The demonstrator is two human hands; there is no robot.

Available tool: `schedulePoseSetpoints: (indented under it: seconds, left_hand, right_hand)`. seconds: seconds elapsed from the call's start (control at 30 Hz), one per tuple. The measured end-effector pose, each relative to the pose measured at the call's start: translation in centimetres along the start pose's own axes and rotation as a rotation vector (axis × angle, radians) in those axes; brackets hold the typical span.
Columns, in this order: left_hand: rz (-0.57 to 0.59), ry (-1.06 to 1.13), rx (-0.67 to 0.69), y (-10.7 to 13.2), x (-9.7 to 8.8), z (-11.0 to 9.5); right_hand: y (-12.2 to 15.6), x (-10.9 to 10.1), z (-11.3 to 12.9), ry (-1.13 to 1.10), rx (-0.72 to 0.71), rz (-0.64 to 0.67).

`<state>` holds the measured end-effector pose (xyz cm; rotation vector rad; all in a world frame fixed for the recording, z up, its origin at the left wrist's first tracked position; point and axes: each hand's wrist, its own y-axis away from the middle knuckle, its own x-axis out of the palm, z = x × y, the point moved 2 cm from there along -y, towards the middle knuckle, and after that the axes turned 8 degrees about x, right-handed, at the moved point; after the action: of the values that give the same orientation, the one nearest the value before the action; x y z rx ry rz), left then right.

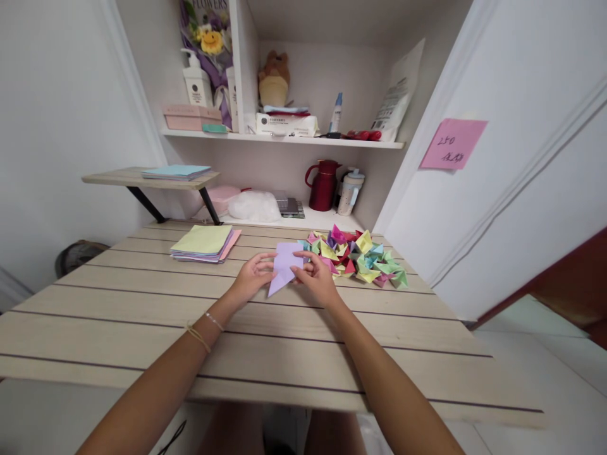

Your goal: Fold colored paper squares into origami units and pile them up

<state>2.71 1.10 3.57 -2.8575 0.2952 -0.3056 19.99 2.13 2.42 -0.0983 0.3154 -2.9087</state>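
A sheet of lilac origami paper, partly folded with a pointed lower-left corner, is held between my two hands just above the table. My left hand pinches its left edge, with fingers behind or along the side. On the right edge, my right hand grips the paper between thumb and fingers. Close beyond the right hand lies a heap of folded paper boats in yellow, pink, green, blue and red. A stack of coloured paper, yellow on top, rests to the left of my hands.
The slatted wooden table carries a small raised shelf with blue paper at back left. Behind stand a red thermos jug, a pale tumbler and a white plastic bag. A pink note sticks to the right wall.
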Motion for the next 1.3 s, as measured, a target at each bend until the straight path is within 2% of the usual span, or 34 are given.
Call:
schedulePoseSetpoints:
  seconds: [0.17,0.43,0.53,0.63,0.77,0.9,1.1,1.3]
  left_hand:
    - [-0.05,-0.005,0.031,-0.2,-0.2,0.0]
    - [-0.032,-0.007,-0.008,-0.1,-0.3,0.2]
    - [-0.049,-0.008,0.004,-0.1,-0.4,0.3]
    - [-0.048,-0.028,0.005,-0.1,-0.4,0.3]
    - [-0.041,-0.102,0.044,-0.1,-0.2,0.1]
    - [-0.066,-0.091,0.096,-0.1,-0.2,-0.3]
    - [-0.031,0.183,-0.016,-0.1,-0.3,0.0]
    - [-0.029,0.068,-0.034,-0.3,-1.0,0.5]
  right_hand:
    - [0.1,0.2,-0.1,0.161,-0.016,0.053]
    - [0.2,0.4,0.6,-0.143,0.026,-0.024]
    - [0.2,0.1,0.6,-0.101,0.064,-0.049]
    - [0.2,0.1,0.4,-0.027,0.139,0.001]
    - [0.2,0.4,0.6,-0.142,0.196,0.036]
    - [0.2,0.4,0.4,-0.172,0.146,0.045]
    - [0.0,0.0,-0.8,-0.004,0.023,0.087]
    - [0.0,0.0,-0.5,0.07,-0.068,0.135]
